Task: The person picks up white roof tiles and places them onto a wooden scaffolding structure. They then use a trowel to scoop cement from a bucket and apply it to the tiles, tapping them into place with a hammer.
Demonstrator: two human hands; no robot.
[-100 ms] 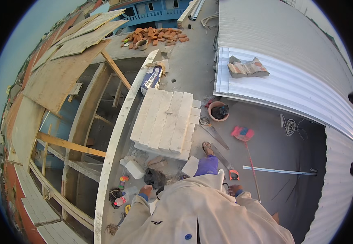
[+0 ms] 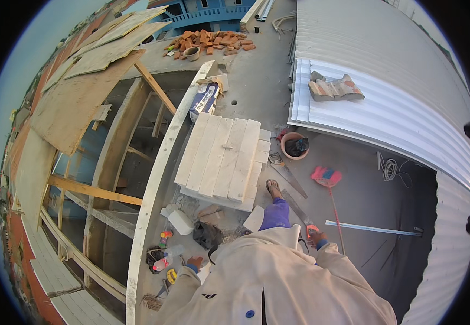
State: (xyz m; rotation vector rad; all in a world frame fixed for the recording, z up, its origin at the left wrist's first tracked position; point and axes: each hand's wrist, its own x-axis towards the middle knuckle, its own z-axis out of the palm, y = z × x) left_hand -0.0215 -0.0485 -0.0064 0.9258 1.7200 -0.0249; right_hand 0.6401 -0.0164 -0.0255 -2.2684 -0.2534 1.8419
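Note:
My left hand [image 2: 194,263] hangs low at my left side, partly cut off by the sleeve, next to plastic bottles [image 2: 162,264] and a black bag [image 2: 207,236]. I see no object in it, and its fingers are too small to read. On the other side my right hand [image 2: 318,238] overlaps the orange handle of a handsaw [image 2: 298,208] in the view. Whether it touches that handle I cannot tell. Ahead of me stands a stack of long pale blocks [image 2: 219,157]. A second handsaw [image 2: 289,176] lies beside it.
A low wall [image 2: 162,157] borders an open drop with beams [image 2: 94,190] on the left. At right are a pink broom [image 2: 327,177], a metal strip [image 2: 373,227], coiled cable [image 2: 389,169] and corrugated sheets [image 2: 376,114]. A bucket [image 2: 294,146] stands near the blocks; bricks [image 2: 208,42] lie farther off.
My right hand has moved forward to the saw handle in the view, while my left hand has drawn back. One sandalled foot has shifted slightly forward and the view has moved a little.

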